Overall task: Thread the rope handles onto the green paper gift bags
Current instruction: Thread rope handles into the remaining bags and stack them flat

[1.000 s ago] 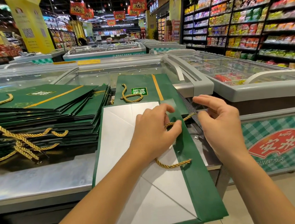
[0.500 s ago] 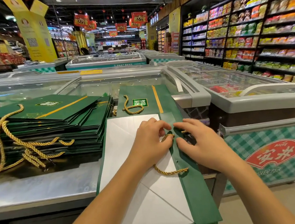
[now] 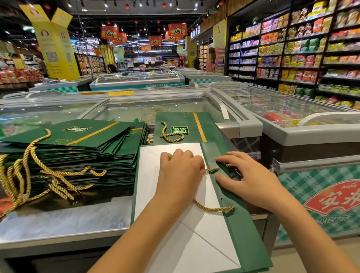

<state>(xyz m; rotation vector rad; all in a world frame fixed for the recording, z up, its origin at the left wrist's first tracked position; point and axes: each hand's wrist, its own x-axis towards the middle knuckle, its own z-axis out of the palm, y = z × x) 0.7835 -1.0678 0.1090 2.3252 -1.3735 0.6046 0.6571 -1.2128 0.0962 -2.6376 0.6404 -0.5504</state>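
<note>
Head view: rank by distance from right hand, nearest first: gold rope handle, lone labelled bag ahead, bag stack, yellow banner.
1. Gold rope handle, at the fingertips of the right hand.
2. Lone labelled bag, just ahead.
3. Bag stack, to the left.
4. Yellow banner, far back left.

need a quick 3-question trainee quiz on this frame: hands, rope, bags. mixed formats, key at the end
1. True or false: the right hand holds a pair of scissors.
2. The left hand pinches: A) a gold rope; B) a pen; C) a roll of tape.
3. Fill in: the stack of green bags lies to the ____ of the open bag under the hands.

Key: 1 false (its fingers lie spread on the bag's green flap); 2 A; 3 left.
</note>
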